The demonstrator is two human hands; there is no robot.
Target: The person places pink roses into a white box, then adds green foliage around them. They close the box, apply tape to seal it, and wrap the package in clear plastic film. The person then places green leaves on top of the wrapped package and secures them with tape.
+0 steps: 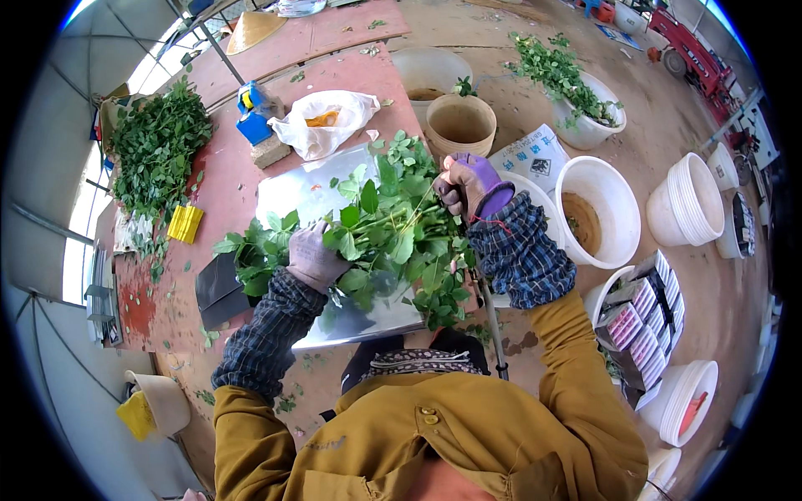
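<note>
A bunch of green leafy stems (pixel 401 219) lies across a shiny metal sheet (pixel 288 194) on the table in front of me. My left hand (pixel 316 257), in a pale glove, is closed around the stems at the bunch's left part. My right hand (pixel 472 185), in a purple glove with dark, stained fingers, is closed at the bunch's right edge. A thin stem seems to run into its fingers, though the grip itself is partly hidden. Leaves cover the stems between both hands and hang over the sheet's near right edge.
On the reddish table (pixel 238 204) are a blue tape dispenser (pixel 252 125), a white plastic bag (pixel 322 125), a yellow packet (pixel 185 224), a dark flat panel (pixel 224 290) and a large leafy heap (pixel 159 134). Tubs, including a white bucket (pixel 597 213), crowd the floor at right.
</note>
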